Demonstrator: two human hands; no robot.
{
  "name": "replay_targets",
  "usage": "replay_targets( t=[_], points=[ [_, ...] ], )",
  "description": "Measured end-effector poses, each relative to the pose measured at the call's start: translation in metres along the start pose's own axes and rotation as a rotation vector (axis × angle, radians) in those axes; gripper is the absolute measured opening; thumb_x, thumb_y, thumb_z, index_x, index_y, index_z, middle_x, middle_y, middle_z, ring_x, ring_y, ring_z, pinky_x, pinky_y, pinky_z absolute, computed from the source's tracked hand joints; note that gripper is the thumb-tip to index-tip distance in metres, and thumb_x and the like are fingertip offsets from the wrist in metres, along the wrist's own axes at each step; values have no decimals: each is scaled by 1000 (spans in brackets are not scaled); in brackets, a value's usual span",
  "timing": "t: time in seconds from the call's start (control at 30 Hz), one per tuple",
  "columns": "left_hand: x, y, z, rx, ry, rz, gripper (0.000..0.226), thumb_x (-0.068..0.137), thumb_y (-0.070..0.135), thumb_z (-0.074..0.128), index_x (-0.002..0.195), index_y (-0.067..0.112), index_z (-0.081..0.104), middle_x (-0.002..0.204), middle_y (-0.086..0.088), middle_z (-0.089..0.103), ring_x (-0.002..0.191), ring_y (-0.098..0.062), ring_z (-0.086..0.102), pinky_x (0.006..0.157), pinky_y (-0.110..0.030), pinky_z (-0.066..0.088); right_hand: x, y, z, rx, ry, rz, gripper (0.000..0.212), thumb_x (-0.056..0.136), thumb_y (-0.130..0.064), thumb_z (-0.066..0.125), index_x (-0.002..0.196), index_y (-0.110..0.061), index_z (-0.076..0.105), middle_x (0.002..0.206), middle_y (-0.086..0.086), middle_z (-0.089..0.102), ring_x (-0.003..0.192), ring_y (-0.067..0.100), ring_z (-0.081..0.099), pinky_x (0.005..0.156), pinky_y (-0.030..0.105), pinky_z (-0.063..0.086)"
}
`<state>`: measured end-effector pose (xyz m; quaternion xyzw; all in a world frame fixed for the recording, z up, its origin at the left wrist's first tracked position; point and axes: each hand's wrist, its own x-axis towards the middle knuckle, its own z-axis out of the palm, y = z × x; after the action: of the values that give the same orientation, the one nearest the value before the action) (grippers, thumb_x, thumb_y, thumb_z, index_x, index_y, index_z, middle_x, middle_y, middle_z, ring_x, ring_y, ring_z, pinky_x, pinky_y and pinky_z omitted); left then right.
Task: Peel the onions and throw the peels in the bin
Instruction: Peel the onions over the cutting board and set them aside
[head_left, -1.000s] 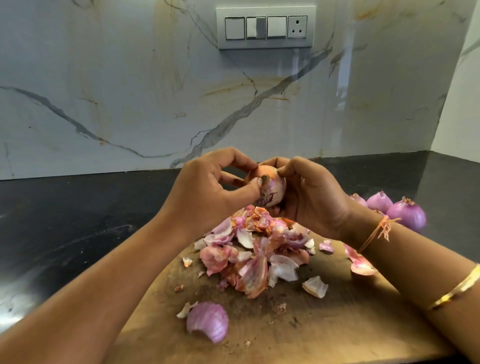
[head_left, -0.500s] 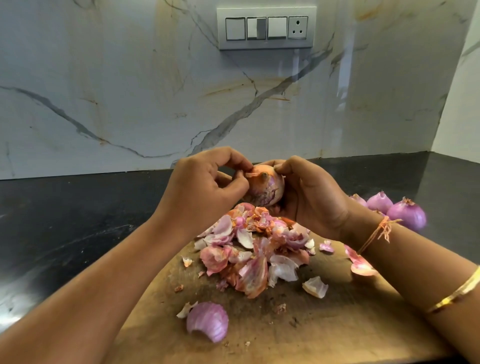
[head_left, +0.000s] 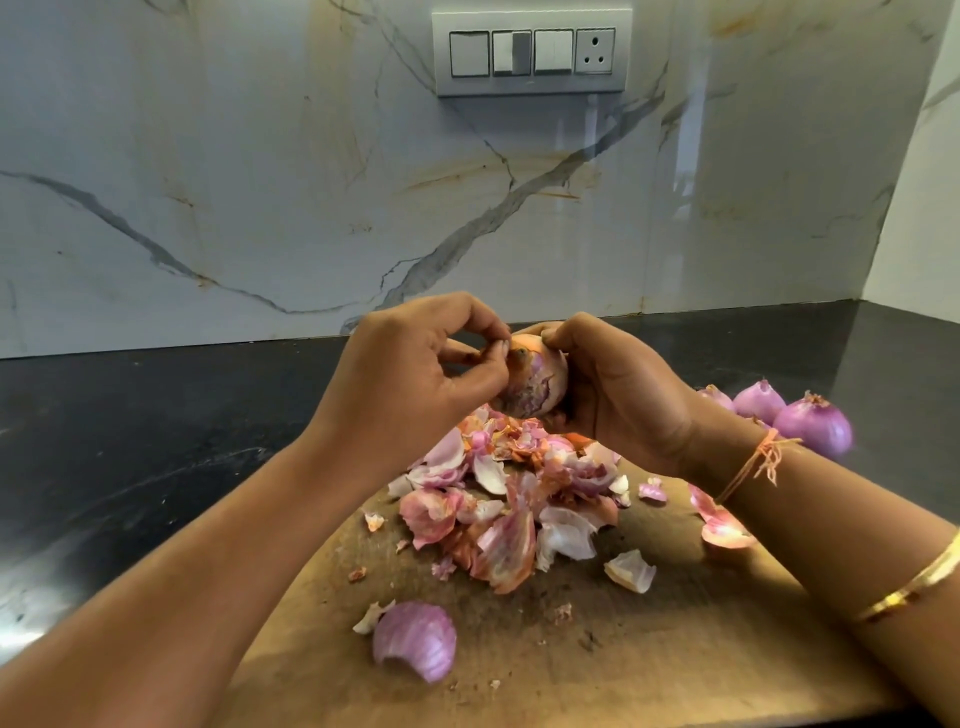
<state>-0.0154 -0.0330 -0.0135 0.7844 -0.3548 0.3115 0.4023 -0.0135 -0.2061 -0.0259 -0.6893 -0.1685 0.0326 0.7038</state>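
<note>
One onion: right hand grips it, left hand pinches it.

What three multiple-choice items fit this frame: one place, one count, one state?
1. Where does the peel pile lie?
A. in a bin
B. in a bowl
C. on the wooden board

2. How many switches are on the wall plate?
A. one
B. three
C. six

3. What state is the held onion in?
A. partly skinned, with orange skin on top
B. cut in half
C. fully peeled

Key:
1 C: the peels are heaped on the board below both hands.
2 B: three switches sit left of one socket.
3 A: the left hand pinches skin at its top while the right hand grips it.
</note>
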Motion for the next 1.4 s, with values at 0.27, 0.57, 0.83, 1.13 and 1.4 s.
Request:
replay_targets(
  t=[0.27, 0.57, 0.83, 1.13, 1.4],
  points=[
    [1, -4, -1, 109, 0, 20, 13, 84, 23, 58, 88, 16, 68, 77, 7, 69, 68, -4, 68, 60, -27, 58, -2, -1, -1, -44, -42, -1, 29, 96, -24, 33, 105, -10, 58, 95, 13, 61, 81, 21, 59, 62, 20, 48],
    [3, -12, -6, 182, 43, -63, 10, 85, 12, 65, 80, 20, 63, 64, 13, 62, 56, 1, 59, 54, -8, 44, -1, -4, -4, 60, -25, 11, 40, 91, -27, 36, 118, -4, 54, 110, 21, 58, 92, 28, 59, 70, 29, 53],
    [0, -1, -3, -61, -149, 41, 23, 79, 28, 62, 100, 35, 61, 103, 15, 63, 83, -6, 67, 57, -25, 58, -5, -7, -4, -43, -9, -38, 25, 98, -27, 34, 96, -15, 56, 86, 6, 62, 72, 15, 58, 62, 24, 44],
    [1, -8, 1, -43, -35, 27, 14, 79, 21, 67, 92, 20, 71, 96, 5, 68, 80, -7, 70, 68, -31, 60, -5, -6, 1, -72, -41, -67, 36, 102, -30, 35, 114, -6, 59, 92, 6, 64, 67, 7, 60, 52, 18, 46],
    [5, -11, -3, -40, -39, 56, 15, 80, 12, 72, 93, 19, 72, 95, 8, 67, 88, -2, 65, 74, -11, 52, -2, -2, -1, -25, -102, -41, 44, 77, -25, 58, 120, -18, 56, 114, 16, 62, 96, 24, 58, 78, 34, 44]
  ],
)
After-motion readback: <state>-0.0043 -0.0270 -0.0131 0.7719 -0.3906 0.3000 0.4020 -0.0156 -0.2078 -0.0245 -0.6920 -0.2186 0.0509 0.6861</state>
